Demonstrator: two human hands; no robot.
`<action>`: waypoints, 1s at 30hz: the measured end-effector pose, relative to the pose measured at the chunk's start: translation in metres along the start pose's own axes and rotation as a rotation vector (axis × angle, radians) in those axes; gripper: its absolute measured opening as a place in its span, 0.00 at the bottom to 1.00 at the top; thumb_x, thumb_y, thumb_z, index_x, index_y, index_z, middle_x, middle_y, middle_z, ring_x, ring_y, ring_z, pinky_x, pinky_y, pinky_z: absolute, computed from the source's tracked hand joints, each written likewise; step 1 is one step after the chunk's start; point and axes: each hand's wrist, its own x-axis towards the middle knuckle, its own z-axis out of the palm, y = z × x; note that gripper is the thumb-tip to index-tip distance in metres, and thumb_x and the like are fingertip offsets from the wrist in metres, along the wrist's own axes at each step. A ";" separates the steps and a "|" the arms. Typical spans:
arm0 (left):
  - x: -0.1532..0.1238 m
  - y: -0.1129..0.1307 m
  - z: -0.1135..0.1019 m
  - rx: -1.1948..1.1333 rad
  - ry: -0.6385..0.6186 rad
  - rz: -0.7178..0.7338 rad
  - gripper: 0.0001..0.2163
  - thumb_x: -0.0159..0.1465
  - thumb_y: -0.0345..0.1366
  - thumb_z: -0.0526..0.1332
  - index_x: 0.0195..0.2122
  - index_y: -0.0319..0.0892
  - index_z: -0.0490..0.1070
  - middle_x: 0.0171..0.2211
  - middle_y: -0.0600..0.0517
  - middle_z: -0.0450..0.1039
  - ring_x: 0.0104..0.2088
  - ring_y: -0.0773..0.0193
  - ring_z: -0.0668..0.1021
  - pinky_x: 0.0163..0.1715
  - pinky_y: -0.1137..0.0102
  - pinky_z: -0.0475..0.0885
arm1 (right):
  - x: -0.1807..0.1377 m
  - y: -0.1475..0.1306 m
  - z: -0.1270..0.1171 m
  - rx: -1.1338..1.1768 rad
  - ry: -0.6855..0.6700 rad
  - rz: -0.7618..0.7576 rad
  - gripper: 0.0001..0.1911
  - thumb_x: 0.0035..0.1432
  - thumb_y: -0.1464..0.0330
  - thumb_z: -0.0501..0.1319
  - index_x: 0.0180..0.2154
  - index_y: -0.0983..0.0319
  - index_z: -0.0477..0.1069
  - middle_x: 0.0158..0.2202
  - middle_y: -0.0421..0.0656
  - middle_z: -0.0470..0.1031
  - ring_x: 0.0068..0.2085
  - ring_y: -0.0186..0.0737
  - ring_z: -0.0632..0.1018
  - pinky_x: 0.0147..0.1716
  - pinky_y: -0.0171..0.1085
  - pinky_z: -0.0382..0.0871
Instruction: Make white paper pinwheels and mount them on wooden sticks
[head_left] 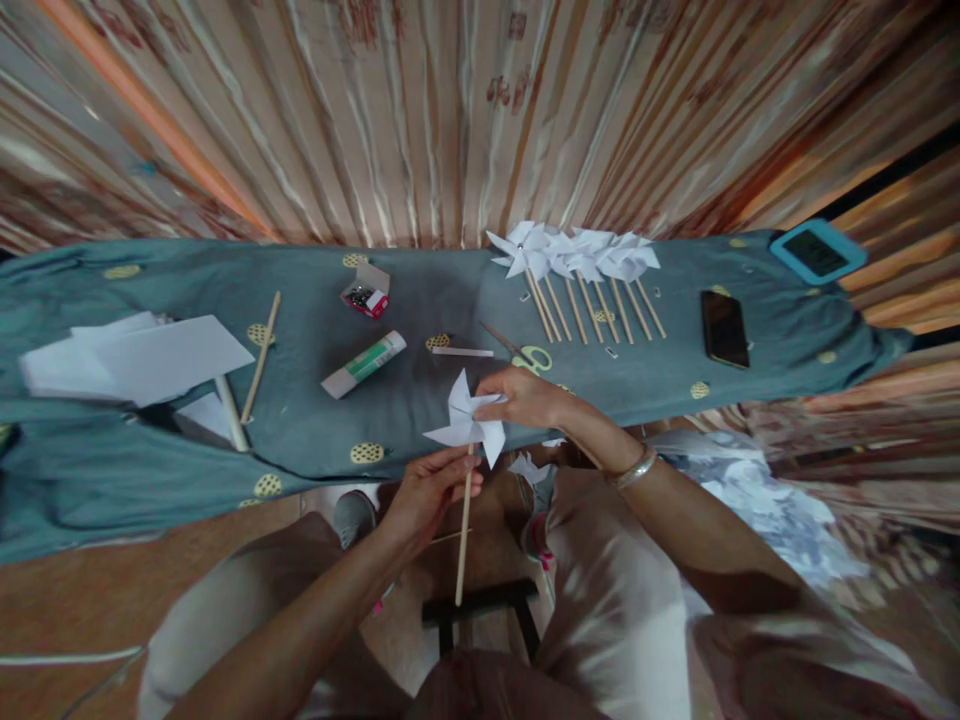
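Observation:
A white paper pinwheel [459,425] on a wooden stick [464,540] is held between my hands at the table's front edge. My left hand [429,492] grips the stick just below the paper blades, its fingers closed round it. From the right, my right hand [517,395] pinches a blade near the pinwheel's centre. Just beyond lie scissors [534,358] with pale green handles and a narrow white strip [463,352]. A green and white glue stick [365,364] rests to the left, and a small open box of metal pins [367,290] stands behind it.
Several finished pinwheels [577,255] lie in a row at the back right. A phone [724,328] and a blue-framed digital timer [818,252] are farther right. White paper sheets [142,355] and a loose stick [261,355] lie left. Paper scraps [780,500] are below the table.

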 end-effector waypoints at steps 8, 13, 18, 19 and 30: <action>0.002 -0.007 -0.002 -0.024 0.010 -0.053 0.13 0.42 0.30 0.78 0.29 0.34 0.81 0.26 0.50 0.79 0.26 0.69 0.78 0.29 0.76 0.75 | 0.010 -0.005 -0.005 -0.334 -0.139 -0.055 0.08 0.55 0.69 0.64 0.34 0.67 0.78 0.26 0.38 0.72 0.29 0.32 0.69 0.29 0.31 0.56; 0.006 -0.010 -0.003 -0.022 -0.008 -0.033 0.16 0.38 0.35 0.79 0.27 0.34 0.81 0.25 0.50 0.78 0.26 0.68 0.78 0.31 0.74 0.75 | 0.015 -0.013 -0.005 -0.482 -0.174 -0.089 0.08 0.54 0.69 0.63 0.34 0.65 0.79 0.30 0.42 0.76 0.31 0.35 0.71 0.29 0.32 0.56; 0.009 -0.013 -0.003 -0.003 -0.012 -0.027 0.15 0.39 0.35 0.79 0.26 0.33 0.80 0.24 0.47 0.78 0.26 0.67 0.78 0.33 0.71 0.75 | 0.019 -0.018 -0.006 -0.543 -0.212 -0.073 0.09 0.53 0.69 0.63 0.36 0.64 0.80 0.33 0.45 0.79 0.35 0.39 0.75 0.30 0.33 0.58; 0.010 -0.014 -0.003 0.000 -0.011 -0.026 0.16 0.39 0.35 0.79 0.26 0.33 0.80 0.24 0.47 0.78 0.26 0.67 0.78 0.34 0.71 0.75 | 0.020 -0.019 -0.006 -0.552 -0.221 -0.063 0.09 0.53 0.69 0.63 0.37 0.64 0.80 0.33 0.45 0.79 0.35 0.39 0.75 0.30 0.34 0.59; 0.012 -0.016 0.001 -0.008 0.003 -0.056 0.12 0.44 0.32 0.77 0.28 0.34 0.80 0.24 0.48 0.79 0.26 0.66 0.78 0.34 0.70 0.76 | 0.016 -0.032 -0.010 -0.619 -0.250 -0.083 0.07 0.55 0.71 0.63 0.36 0.63 0.80 0.35 0.45 0.81 0.36 0.41 0.77 0.32 0.35 0.61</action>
